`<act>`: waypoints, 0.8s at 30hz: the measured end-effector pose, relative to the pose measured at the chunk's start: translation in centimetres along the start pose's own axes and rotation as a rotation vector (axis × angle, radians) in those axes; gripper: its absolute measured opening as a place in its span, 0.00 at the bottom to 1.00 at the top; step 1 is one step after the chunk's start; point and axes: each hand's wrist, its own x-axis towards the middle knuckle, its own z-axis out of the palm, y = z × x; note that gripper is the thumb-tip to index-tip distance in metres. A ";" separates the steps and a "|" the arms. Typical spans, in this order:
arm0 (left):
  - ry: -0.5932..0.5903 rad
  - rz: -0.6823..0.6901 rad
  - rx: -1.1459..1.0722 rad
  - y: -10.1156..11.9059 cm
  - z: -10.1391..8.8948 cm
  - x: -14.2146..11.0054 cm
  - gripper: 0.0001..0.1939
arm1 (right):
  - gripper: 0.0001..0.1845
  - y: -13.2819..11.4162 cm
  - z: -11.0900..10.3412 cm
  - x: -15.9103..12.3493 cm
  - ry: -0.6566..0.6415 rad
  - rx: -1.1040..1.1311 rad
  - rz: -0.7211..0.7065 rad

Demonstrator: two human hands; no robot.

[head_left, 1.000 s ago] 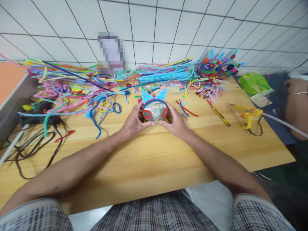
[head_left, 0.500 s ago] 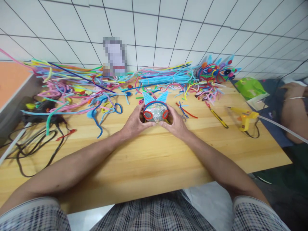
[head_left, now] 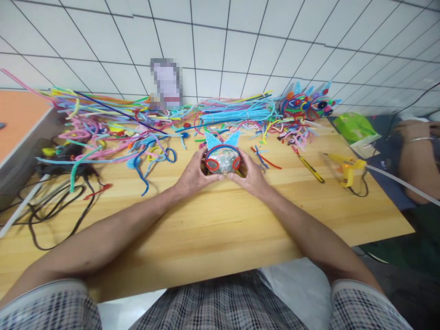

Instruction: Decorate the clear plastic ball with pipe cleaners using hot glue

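Between my two hands is a handmade mask point(head_left: 223, 160) with a shiny, clear-looking front, red rings at either side, a red and blue rim over the top and two light-blue pointed ears. My left hand point(head_left: 194, 173) is closed round its left side, the thumb along the lower edge. My right hand point(head_left: 252, 175) grips the other side in the same way, its thumb close to the left one. Just right of my right hand lie short red and blue pipe cleaner pieces point(head_left: 264, 159). The mask's back is hidden.
Bundled blue pipe cleaners point(head_left: 240, 113) and tangled coloured ones point(head_left: 82, 126) line the wall. Finished masks point(head_left: 309, 103) stand at the back right. A utility knife point(head_left: 309, 166) and yellow glue gun point(head_left: 349, 169) lie rightward; black cables point(head_left: 51, 206) leftward. Another person's arm point(head_left: 417, 160) rests beyond the right edge.
The whole view has shifted slightly. My hands keep the same grip, and the mask stays in about the same place between them.
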 end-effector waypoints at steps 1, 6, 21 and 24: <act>-0.001 -0.002 -0.001 0.1 0.0 0.0 0.57 | 0.60 -0.1 -0.1 0.0 -0.001 0.010 0.007; -0.017 -0.023 -0.004 0.4 -0.2 0.0 0.54 | 0.59 -0.6 -0.6 0.3 0.045 0.156 0.006; 0.335 0.246 0.102 7.8 -4.0 0.6 0.28 | 0.19 -10.8 -18.1 -5.0 0.086 0.104 0.117; 0.080 0.368 0.109 12.9 -2.8 -1.6 0.21 | 0.16 -12.4 -15.3 -8.6 -0.249 -0.219 0.030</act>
